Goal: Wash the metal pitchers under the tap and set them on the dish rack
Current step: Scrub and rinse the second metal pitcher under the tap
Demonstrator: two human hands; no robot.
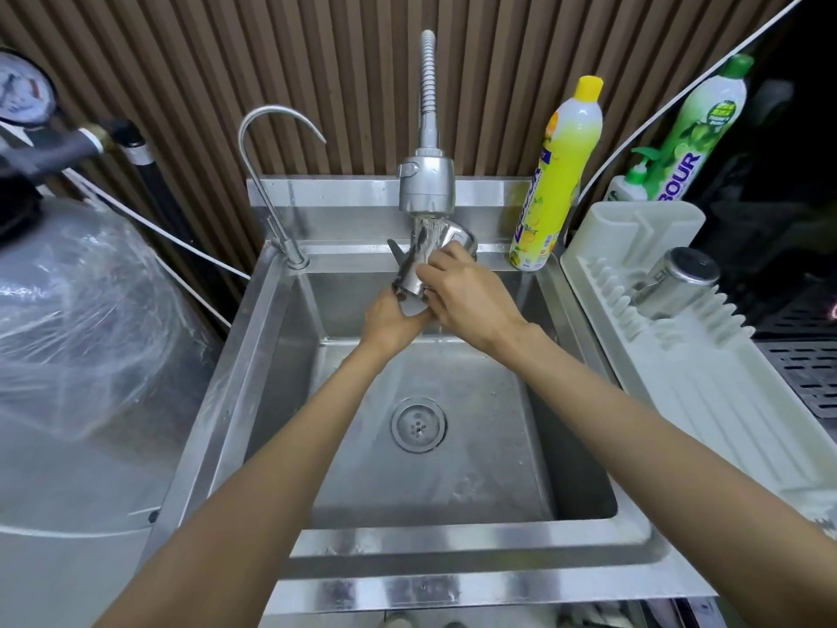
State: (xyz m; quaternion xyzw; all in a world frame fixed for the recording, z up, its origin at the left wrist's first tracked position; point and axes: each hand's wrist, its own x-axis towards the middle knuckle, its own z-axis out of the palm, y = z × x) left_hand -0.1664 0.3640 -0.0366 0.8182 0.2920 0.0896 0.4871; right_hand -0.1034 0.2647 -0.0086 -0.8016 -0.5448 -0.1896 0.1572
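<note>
Head view: pitcher under running tap, both hands on it

Head camera showed a metal pitcher (419, 269) held tilted above the back of the steel sink (290, 337), directly beneath the spray head of the pull-down tap (425, 183). Water ran from the spray head onto the pitcher's upper side. A dark strip, possibly a handle, stuck out at its upper left; detail was too blurred by water to confirm.

Left hand (392, 321) was under the pitcher, fingers curled around its lower end and gripping it. Right hand (471, 296) lay over the pitcher from the right, fingers closed against its side and rim. Both forearms reached in from the bottom edge across the basin.

Sink floor was wet, with a round drain strainer (419, 424) near the middle, uncovered.

A slim gooseneck faucet (271, 174) stood at the sink's back left corner. A yellow detergent bottle (555, 183) stood on the back right corner of the sink ledge.

Right of the sink sat a white dish rack (679, 378). A second metal pitcher (679, 278) rested upside down among its prongs at the far end. Behind the rack were a green bottle (706, 124) and a small pump bottle (629, 183).

Left of the sink stood a large tank wrapped in clear plastic (77, 333), with a pressure gauge (22, 90) above it.
</note>
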